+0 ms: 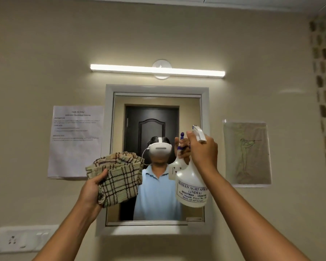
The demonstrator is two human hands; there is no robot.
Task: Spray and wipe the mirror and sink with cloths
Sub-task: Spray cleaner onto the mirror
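A framed wall mirror (154,117) hangs straight ahead and reflects a person wearing a headset. My right hand (202,149) grips the neck and trigger of a white spray bottle (191,187), raised in front of the mirror's right side with its nozzle toward the glass. My left hand (91,189) holds a bunched checked cloth (119,174) up at the mirror's lower left edge. The sink is out of view.
A lit tube light (157,71) runs above the mirror. A printed sheet (75,140) is taped to the wall on the left and a drawing (247,153) on the right. A switch and socket plate (24,240) sits low on the left.
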